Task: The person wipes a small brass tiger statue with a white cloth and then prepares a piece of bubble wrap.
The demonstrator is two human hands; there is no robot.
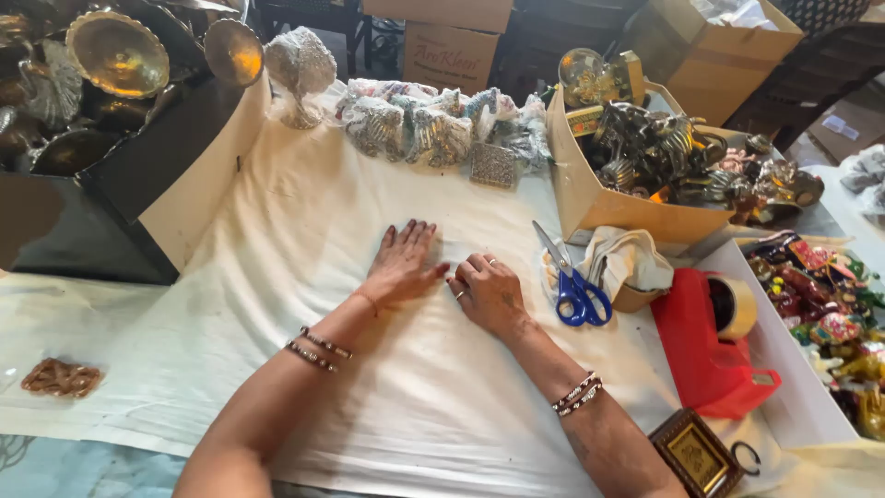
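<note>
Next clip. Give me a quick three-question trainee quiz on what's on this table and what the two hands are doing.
1. True or false: the left hand lies flat, fingers spread, on the white sheet.
2. Which tool lies just right of the right hand? A) blue-handled scissors B) a hammer C) a stapler
3. Fill in: the roll of tape sits in a ____ dispenser, by colour.

Key
1. True; the palm presses the sheet and holds nothing.
2. A; the blue-handled scissors lie on the sheet, untouched.
3. Red; the red tape dispenser stands right of the scissors, before the cardboard box of metal figurines.
</note>
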